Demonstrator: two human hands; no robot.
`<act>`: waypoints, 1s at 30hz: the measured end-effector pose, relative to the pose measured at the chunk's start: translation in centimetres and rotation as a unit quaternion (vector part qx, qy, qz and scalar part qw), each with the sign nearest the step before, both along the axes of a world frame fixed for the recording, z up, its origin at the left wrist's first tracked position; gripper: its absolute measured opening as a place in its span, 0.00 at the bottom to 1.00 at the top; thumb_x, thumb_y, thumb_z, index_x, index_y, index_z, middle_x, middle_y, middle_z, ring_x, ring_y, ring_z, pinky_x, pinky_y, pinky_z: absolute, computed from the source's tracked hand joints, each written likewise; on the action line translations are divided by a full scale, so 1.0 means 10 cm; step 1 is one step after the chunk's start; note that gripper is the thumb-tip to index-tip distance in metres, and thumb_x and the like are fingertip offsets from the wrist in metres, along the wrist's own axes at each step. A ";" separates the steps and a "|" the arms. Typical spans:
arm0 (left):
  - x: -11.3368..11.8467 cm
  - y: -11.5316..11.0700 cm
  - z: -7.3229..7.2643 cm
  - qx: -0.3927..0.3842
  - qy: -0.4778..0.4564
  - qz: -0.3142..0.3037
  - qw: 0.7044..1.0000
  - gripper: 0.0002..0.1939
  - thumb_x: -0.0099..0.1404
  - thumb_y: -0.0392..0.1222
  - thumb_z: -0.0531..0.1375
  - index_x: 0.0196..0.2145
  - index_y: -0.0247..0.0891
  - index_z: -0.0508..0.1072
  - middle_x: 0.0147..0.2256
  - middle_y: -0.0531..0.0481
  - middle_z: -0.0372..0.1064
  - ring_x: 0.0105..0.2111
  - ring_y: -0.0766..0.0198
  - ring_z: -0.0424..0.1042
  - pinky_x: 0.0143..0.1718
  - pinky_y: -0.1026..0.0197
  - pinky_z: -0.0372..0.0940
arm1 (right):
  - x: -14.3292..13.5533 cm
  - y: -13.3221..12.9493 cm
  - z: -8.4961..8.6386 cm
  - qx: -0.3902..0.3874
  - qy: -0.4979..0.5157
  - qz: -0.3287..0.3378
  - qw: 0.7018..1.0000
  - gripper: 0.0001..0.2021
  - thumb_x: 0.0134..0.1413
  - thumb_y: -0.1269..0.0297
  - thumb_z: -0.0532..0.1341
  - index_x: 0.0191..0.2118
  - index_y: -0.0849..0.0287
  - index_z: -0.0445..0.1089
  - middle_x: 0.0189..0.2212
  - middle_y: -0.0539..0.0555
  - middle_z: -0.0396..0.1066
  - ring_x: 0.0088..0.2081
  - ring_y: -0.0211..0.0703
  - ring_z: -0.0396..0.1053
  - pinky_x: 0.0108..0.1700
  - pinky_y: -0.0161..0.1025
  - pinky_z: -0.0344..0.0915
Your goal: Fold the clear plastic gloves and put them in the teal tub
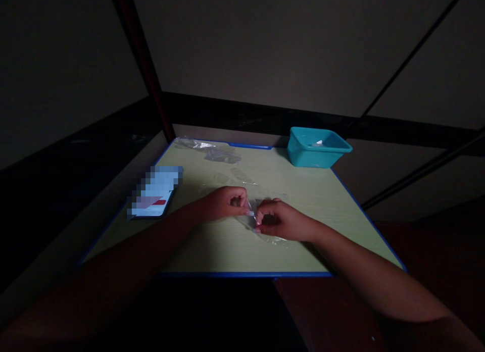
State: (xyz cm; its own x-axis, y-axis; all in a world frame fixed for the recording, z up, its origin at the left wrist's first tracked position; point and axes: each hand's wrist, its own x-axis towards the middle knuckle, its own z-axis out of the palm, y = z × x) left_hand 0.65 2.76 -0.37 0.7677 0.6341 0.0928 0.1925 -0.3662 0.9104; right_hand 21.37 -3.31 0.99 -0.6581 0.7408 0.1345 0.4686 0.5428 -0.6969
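Observation:
Over the middle of the table, my left hand (227,202) and my right hand (278,218) are close together, both pinching a clear plastic bag (248,221). The left thumb and fingers grip its upper edge near a small whitish strip. The right fingertips are closed on the bag just beside and slightly lower. Thin transparent film (278,239) spreads on the tabletop under and around the hands. Whether anything lies inside the bag is too dim to tell.
A phone (155,193) with a lit screen lies at the table's left edge. More clear plastic bags (223,155) lie at the back left. A turquoise basket (318,157) with something shiny inside stands at the back right of the blue-edged table (227,256). Walls rise behind.

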 end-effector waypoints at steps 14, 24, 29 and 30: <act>0.08 -0.06 -0.14 0.016 -0.015 0.004 1.000 0.09 0.58 0.39 0.60 0.37 0.37 0.65 0.22 0.59 0.63 0.23 0.69 0.63 0.26 0.67 0.55 | -0.01 0.00 0.00 -0.039 -0.044 -0.059 0.997 0.13 0.53 0.60 0.61 0.23 0.59 0.63 0.21 0.48 0.63 0.25 0.36 0.59 0.30 0.35 0.55; 0.09 -0.09 -0.16 0.010 -0.002 -0.015 1.000 0.17 0.60 0.41 0.59 0.46 0.39 0.63 0.24 0.58 0.62 0.24 0.68 0.63 0.26 0.66 0.55 | -0.01 0.12 -0.19 -0.161 0.214 -0.127 0.955 0.17 0.48 0.60 0.63 0.39 0.55 0.55 0.27 0.46 0.65 0.29 0.36 0.64 0.33 0.35 0.61; 0.09 -0.09 -0.15 0.021 0.014 -0.018 1.000 0.27 0.55 0.44 0.64 0.51 0.40 0.60 0.25 0.59 0.61 0.26 0.67 0.63 0.27 0.66 0.56 | 0.00 0.18 -0.27 -0.161 0.214 -0.126 0.955 0.16 0.47 0.63 0.62 0.40 0.56 0.55 0.23 0.44 0.64 0.25 0.35 0.61 0.28 0.33 0.57; 0.09 -0.09 -0.15 0.035 0.021 -0.020 0.999 0.30 0.54 0.44 0.65 0.51 0.40 0.59 0.25 0.59 0.61 0.26 0.66 0.63 0.27 0.66 0.56 | 0.00 0.18 -0.28 -0.153 0.209 -0.124 0.958 0.15 0.47 0.64 0.61 0.40 0.56 0.55 0.23 0.44 0.64 0.25 0.35 0.62 0.29 0.33 0.58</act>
